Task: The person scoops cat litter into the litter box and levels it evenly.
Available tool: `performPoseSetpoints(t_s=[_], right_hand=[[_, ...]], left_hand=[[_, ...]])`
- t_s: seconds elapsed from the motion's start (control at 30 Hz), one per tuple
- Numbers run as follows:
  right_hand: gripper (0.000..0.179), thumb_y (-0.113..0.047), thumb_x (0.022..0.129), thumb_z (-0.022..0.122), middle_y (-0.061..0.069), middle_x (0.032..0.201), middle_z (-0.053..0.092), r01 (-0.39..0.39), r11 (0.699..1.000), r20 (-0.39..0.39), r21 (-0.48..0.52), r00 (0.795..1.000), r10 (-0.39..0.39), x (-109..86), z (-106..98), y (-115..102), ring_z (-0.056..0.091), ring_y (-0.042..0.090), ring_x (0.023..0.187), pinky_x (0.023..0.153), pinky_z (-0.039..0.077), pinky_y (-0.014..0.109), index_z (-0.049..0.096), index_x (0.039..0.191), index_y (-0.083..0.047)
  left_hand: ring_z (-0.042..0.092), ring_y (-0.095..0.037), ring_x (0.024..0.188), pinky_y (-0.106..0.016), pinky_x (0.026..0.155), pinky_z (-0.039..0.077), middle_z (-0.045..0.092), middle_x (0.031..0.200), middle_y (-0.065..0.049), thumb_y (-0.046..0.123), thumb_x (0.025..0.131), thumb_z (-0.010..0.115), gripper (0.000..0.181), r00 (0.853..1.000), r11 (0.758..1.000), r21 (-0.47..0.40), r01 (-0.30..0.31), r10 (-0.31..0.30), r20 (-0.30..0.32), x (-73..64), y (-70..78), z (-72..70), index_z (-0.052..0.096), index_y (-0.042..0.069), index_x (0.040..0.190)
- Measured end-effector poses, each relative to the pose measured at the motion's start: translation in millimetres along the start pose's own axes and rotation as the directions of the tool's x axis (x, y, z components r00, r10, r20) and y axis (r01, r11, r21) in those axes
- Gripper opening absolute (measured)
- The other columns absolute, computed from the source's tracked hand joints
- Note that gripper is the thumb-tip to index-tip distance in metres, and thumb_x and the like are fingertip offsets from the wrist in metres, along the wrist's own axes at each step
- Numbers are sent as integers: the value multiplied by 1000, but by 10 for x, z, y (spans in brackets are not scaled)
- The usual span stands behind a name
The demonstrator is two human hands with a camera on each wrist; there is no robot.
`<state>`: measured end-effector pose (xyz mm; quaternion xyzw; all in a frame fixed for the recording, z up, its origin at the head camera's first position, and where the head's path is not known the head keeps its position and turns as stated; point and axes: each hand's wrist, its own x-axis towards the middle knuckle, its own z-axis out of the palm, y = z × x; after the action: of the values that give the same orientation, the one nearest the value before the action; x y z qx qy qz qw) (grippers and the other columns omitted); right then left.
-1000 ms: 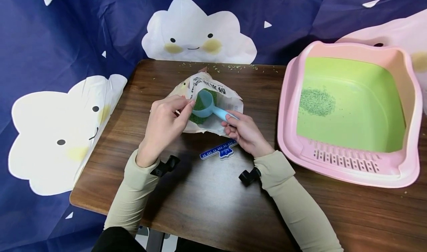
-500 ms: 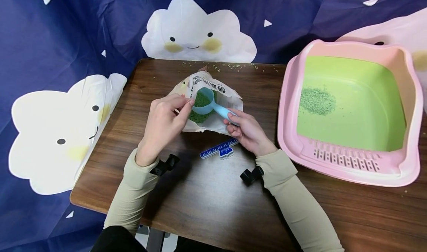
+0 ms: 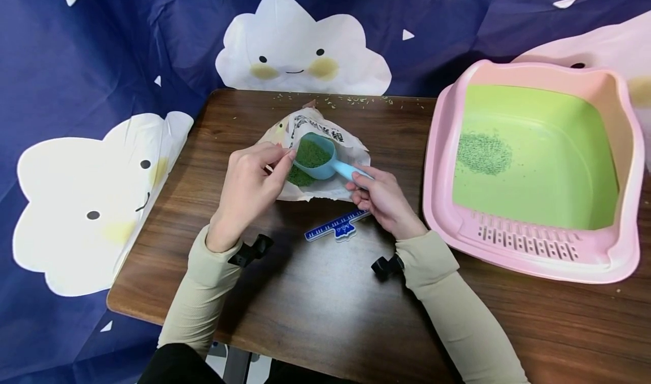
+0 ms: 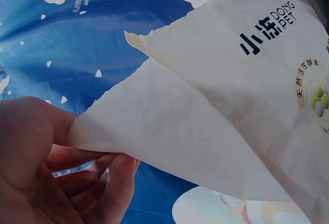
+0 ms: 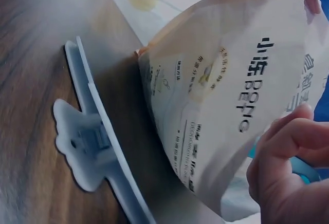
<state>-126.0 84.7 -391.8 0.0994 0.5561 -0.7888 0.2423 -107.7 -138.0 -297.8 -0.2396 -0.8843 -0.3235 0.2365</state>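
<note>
A white printed paper bag (image 3: 344, 190) of green pellets stands with its mouth spread on the table. My left hand (image 3: 251, 186) pinches the left corner of its rim between thumb and fingers; the left wrist view shows that torn paper edge (image 4: 118, 116) in the grip. By its handle my right hand (image 3: 381, 197) holds a light-blue scoop (image 3: 325, 169), whose cup sits at the bag's mouth, filled with green pellets (image 3: 311, 153). In the right wrist view the bag hides most of the scoop. A blue bag clip (image 3: 335, 226) lies just in front of the bag.
To the right stands a pink litter box (image 3: 437, 203) with a green floor, where a patch of green pellets (image 3: 483, 153) lies at the left. Loose crumbs (image 3: 356, 100) are scattered along the table's back edge. A dark blue cloth (image 3: 152, 34) with clouds hangs behind.
The scoop has risen and shifted right from the pellets in the bag, levelling with its cup now full. My right hand moved slightly right with it; the left hand has stayed in place.
</note>
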Motion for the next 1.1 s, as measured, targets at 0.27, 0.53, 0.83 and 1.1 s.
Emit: performPoseSetpoints(t_s=[0.27, 0.53, 0.83, 1.1], right_hand=[[43, -12, 100, 46, -2, 70, 64, 48, 994, -26, -97, 998, -50, -111, 23, -72, 50, 4, 51, 43, 37, 13, 39, 141, 2], [45, -10, 100, 45, 0, 69, 64, 105, 971, -39, -214, 992, -116, -69, 108, -49, 50, 4, 47, 42, 39, 15, 38, 142, 5], [43, -14, 101, 46, -2, 72, 64, 77, 971, -11, -225, 997, -81, 76, 112, 16, 36, 2, 42, 41, 29, 16, 41, 141, -1], [41, -14, 103, 42, -1, 80, 64, -9, 998, 101, -65, 995, 15, 137, 40, 73, 29, 1, 44, 39, 23, 14, 38, 143, -5]], left_hand=[[44, -8, 53, -18, 51, 33, 49, 59, 0, 10, 91, 60, 29, 1000, 1000, 5, -3, 3, -3, -5, -9, 1, 65, 8, 63], [44, -8, 53, -18, 51, 33, 45, 58, 0, 10, 91, 59, 29, 1000, 1000, 4, -3, 3, 7, -7, -12, -1, 63, 9, 62], [42, -8, 53, -18, 51, 31, 44, 57, 0, 10, 91, 59, 25, 1000, 1000, 9, -28, 28, 13, -10, -11, 10, 68, 7, 68], [44, -8, 53, -18, 51, 33, 47, 58, 0, 10, 91, 59, 24, 999, 999, 16, -30, 30, 21, -8, -8, 12, 69, 7, 70]])
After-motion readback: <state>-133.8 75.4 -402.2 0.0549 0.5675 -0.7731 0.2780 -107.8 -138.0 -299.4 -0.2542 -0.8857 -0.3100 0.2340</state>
